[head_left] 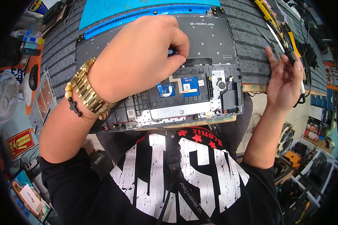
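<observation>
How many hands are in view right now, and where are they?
2: the left hand over the dark laptop case, the right hand by the gray mat. No others show.

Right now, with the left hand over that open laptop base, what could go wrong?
The gold watch on the left wrist overlaps the laptop base in view, so it might scratch it or snag the thin red wire along the near edge. The left hand hides part of the base, so a slip there could go unseen. The right hand, at a black-handled tool, might knock tools lying beyond.
</observation>
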### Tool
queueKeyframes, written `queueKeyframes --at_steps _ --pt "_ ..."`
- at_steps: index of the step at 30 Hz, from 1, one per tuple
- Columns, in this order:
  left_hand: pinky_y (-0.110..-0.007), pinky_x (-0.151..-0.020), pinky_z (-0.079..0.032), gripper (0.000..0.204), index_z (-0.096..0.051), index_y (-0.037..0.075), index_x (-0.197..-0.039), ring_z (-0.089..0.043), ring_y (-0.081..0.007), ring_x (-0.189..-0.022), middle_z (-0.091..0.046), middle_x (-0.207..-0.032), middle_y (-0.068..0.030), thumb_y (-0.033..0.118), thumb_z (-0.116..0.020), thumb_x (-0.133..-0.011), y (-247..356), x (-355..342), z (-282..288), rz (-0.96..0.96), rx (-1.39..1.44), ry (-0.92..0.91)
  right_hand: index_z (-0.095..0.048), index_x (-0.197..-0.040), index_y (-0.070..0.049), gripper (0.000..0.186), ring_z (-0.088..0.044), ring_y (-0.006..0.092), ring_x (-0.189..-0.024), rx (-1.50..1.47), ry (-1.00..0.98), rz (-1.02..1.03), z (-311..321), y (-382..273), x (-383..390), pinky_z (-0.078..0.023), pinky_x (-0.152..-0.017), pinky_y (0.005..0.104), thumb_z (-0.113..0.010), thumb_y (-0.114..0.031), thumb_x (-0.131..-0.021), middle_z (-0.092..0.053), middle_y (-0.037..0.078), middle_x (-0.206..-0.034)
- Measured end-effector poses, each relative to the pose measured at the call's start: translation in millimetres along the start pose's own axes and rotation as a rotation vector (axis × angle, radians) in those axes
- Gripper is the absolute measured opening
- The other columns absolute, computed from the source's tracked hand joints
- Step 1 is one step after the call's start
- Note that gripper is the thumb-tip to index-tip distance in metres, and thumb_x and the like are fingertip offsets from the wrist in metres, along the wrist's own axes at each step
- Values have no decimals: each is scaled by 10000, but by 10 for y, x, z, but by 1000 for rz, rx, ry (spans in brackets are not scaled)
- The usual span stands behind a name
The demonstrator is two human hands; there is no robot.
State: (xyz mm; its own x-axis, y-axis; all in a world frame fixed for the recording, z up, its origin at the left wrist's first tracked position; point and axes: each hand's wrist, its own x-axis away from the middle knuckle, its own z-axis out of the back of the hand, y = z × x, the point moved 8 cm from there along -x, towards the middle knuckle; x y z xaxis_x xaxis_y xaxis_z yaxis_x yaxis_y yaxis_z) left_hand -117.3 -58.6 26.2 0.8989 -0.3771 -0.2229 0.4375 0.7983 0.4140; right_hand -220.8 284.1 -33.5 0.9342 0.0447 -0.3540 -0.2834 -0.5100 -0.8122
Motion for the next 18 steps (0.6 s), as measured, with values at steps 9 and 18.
queueKeyframes --at_steps 9,18 --pt "-397 -735 -581 154 -790 -10 -911 -714 -280 -772 -737 -839 -138 110 -880 -874 -5 -221 -9 76 115 -106 -691 -1408 29 365 -607 136 -789 71 18 -2 -41 -14 9 -392 -1270 796 -586 -226 -1169 -801 160 -1129" --pt "-418 -895 -597 185 -827 34 -1007 -771 -297 -949 -805 -967 -151 190 -878 -922 8 -458 34 327 68 -570 -695 -1404 27 361 -612 135 -794 54 14 -6 -3 4 4 -381 -1273 803 -579 -218 -1165 -808 157 -1138"
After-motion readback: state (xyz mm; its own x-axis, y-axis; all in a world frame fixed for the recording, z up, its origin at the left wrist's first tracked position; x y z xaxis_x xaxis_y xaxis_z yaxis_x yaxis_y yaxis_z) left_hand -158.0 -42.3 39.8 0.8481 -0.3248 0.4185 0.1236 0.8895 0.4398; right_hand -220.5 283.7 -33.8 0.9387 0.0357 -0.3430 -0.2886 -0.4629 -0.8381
